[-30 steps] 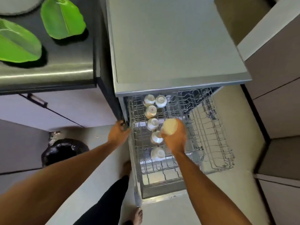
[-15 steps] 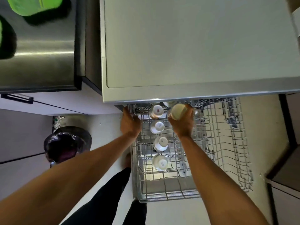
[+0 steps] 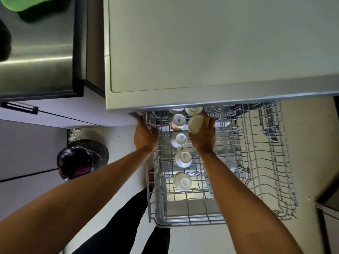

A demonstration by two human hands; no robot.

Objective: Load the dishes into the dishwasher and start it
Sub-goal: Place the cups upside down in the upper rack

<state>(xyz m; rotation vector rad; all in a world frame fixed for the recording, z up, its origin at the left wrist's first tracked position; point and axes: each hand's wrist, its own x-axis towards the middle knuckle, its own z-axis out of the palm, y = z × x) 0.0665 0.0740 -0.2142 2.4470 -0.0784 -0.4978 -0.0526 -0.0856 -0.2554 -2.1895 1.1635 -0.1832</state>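
At frame centre, the right hand (image 3: pixel 204 139) grasped a cream cup (image 3: pixel 195 124) in its fingertips, just right of the upturned cups (image 3: pixel 180 139) in the rack (image 3: pixel 260 167). The left hand (image 3: pixel 145 137) clutched the rack's left rim.

place: home kitchen | cues: dishwasher rack (image 3: pixel 256 162), steel counter (image 3: pixel 36 57), cabinets (image 3: pixel 27 153), bin (image 3: pixel 82 160)

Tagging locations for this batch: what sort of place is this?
Most likely a home kitchen: a pulled-out dishwasher rack holding upturned cups, a steel counter, and a lined bin on the floor.
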